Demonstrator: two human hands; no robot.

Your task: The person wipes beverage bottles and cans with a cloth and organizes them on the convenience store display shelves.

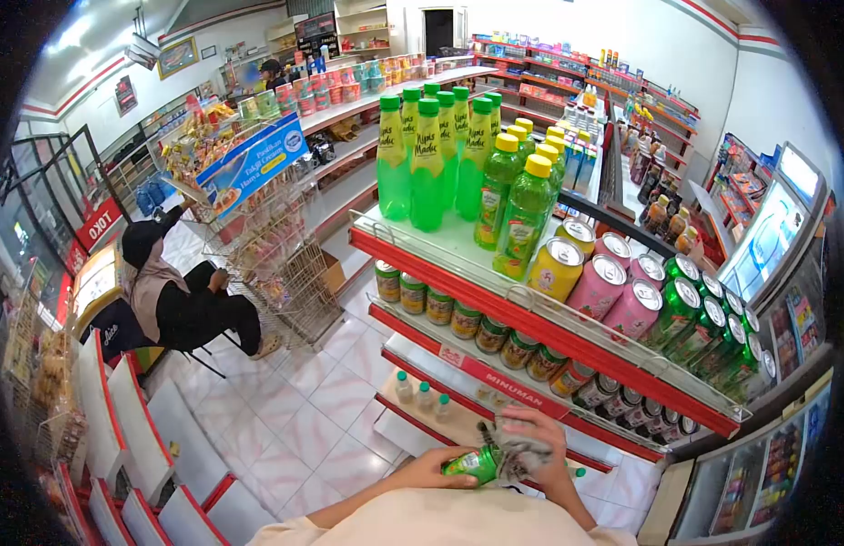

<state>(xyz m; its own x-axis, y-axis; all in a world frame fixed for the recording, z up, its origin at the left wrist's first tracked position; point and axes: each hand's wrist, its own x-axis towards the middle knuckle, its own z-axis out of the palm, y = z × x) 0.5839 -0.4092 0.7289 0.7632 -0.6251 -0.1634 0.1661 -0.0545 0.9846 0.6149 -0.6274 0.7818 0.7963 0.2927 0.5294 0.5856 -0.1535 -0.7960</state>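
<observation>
Pale shirt, left hand around green container, right hand gripping grey cloth, red shelf edge beyond, floor leftward

A plain cream top with matching sleeves is worn.

Pale tiled floor is spreading left of the Minuman shelf. Also L of shelf, a wire rack is standing, w/ red-edged white racks & dark-framed windows sitting farther out. Behind shelf, white walls are bearing a red stripe; dark doorway is showing. R of shelf, a fridge is glowing. Far upper L of shelf, ceiling lights are shining.
</observation>
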